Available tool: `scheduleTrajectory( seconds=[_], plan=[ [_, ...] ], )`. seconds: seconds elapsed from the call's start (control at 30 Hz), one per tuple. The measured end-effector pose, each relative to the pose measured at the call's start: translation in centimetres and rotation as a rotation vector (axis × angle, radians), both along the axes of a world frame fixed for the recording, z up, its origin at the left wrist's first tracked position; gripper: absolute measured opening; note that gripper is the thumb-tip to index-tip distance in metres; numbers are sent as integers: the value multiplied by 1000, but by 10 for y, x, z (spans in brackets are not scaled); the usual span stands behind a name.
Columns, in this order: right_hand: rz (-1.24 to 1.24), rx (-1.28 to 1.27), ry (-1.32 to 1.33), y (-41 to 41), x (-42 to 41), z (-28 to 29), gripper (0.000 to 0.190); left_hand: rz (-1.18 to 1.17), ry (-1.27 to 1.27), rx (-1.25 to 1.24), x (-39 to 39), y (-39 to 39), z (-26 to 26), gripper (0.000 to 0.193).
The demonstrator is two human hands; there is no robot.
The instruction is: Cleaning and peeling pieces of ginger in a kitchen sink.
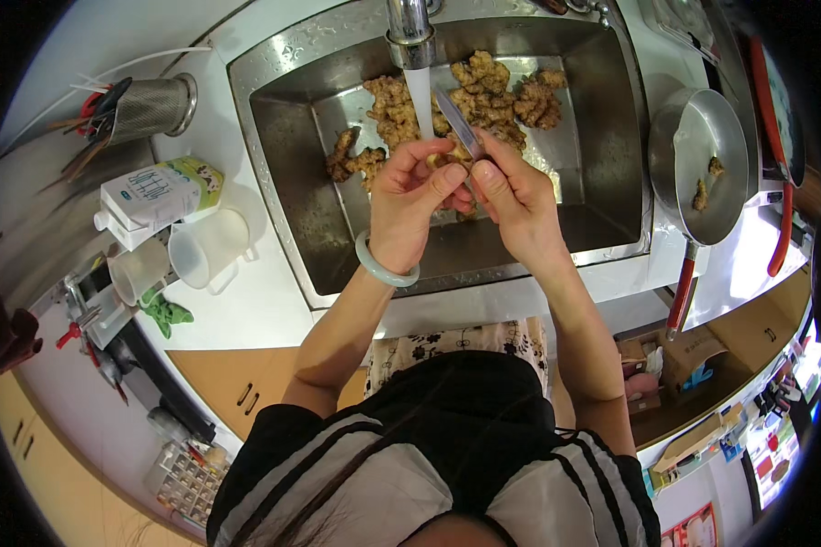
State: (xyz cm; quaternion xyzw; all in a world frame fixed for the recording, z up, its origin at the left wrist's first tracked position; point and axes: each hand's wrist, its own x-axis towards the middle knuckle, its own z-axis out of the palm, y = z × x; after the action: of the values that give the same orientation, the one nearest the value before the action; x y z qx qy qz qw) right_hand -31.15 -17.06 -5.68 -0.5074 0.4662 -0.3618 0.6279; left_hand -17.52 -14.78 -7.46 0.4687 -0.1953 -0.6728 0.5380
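Observation:
Over the stainless steel sink (287,225), my left hand (410,205) pinches a small piece of knobby rhizome (440,161), mostly hidden by the fingers. My right hand (523,198) grips a small knife (460,124), its blade pointing up and away from me, close beside the piece. The knife's handle is covered by my fingers. Water (419,102) runs from the faucet (410,41) just beyond my left fingertips. On the sink floor lie several brown, ginger-like rhizomes (391,109), some under the stream. A pale bangle (386,263) circles my left wrist.
Right of the sink sits a metal pan (701,157) holding a few small rhizome pieces (700,195); its red handle (681,290) sticks out over the counter edge. To the left are a carton (161,195), a translucent pitcher (209,247), a green cloth (167,313) and a mesh utensil holder (154,107).

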Motion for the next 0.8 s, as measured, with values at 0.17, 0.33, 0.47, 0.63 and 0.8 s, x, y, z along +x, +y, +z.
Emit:
scheduleTrajectory(
  seconds=[0.17,0.33,0.47,0.63,0.8],
  plan=[
    [163,131,2,-4,-11,3,39,-62,53,-38,5,2,-11,18],
    [312,11,30,-6,-14,11,52,-148,289,60,13,6,-6,25],
    [357,-124,205,-5,-17,5,51,-158,232,90,10,6,0,28],
    [364,-53,55,-4,-17,3,45,-177,150,69,4,8,-3,29],
    [285,141,-67,-8,-18,6,42,-138,91,73,-1,5,3,30]
  ],
)
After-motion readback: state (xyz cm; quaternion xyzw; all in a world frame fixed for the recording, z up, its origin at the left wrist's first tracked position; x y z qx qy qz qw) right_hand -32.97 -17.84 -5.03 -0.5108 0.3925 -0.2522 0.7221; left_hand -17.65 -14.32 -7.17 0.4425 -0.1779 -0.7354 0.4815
